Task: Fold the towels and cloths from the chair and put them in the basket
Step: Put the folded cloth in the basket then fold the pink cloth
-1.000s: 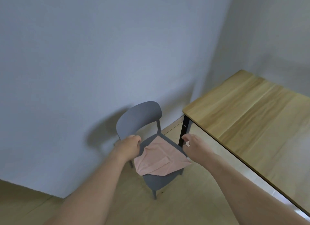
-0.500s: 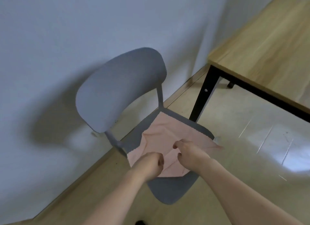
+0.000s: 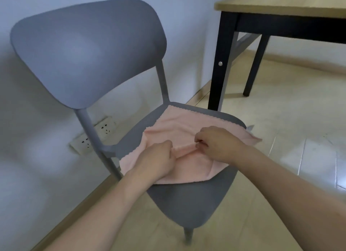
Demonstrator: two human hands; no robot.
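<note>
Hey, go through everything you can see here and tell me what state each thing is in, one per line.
pink cloth: lying rumpled on the chair seat, a ridge pinched up in the middle, one corner hanging past the seat edge
left hand: grip closed on the ridge of the cloth
right hand: grip pinching the same ridge
grey chair: upright beside the wall
wooden table: standing, only a corner in view
wall socket: nothing plugged in

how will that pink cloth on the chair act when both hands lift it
Probably floppy: the pink cloth already bunches into a ridge between the left hand and right hand. Likely light, as it lies thin on the chair. Its loose corners should droop.
</note>
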